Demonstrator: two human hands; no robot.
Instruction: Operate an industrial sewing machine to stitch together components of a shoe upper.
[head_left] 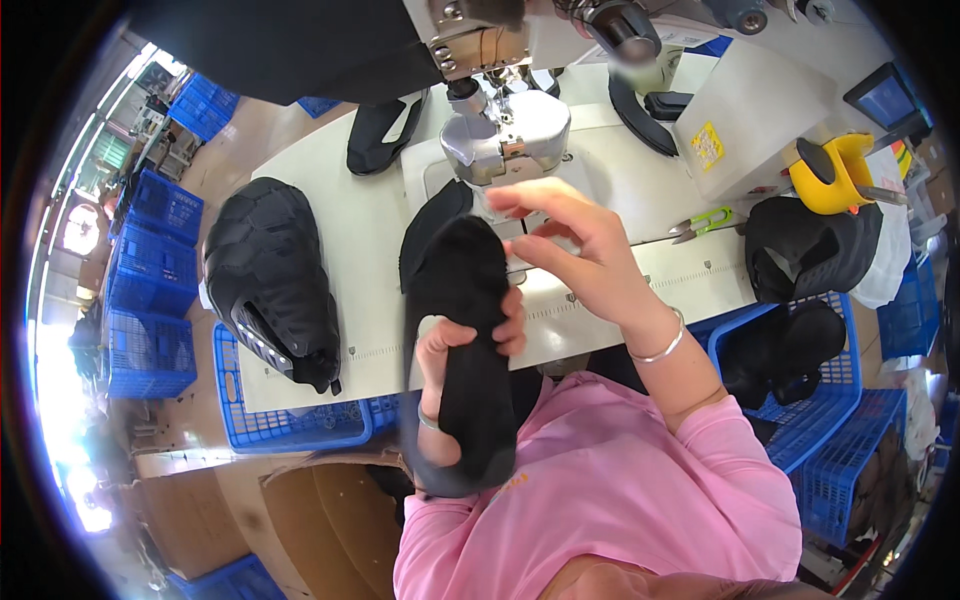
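Note:
My left hand (pixel 447 343) is closed around the middle of a black shoe upper (pixel 462 275). Its fingers curl over the right side, and part of the hand shows through the opening. The upper is raised over the table's front edge and slightly blurred at its lower end. Another black fabric piece (pixel 425 228) lies partly hidden behind its top. Beside the upper's top right edge is my right hand (pixel 575 240), thumb and forefinger apart, with nothing visible between them. Just beyond stands the metal bed and head of a sewing machine (pixel 505 135).
A padded black shoe (pixel 270 275) lies left on the white table (pixel 370 350); another black upper (pixel 383 135) lies behind. Green-handled snips (pixel 703 224), a yellow tape dispenser (pixel 835 175) and a dark shoe (pixel 812 245) sit right. Blue baskets (pixel 290 425) stand below the table.

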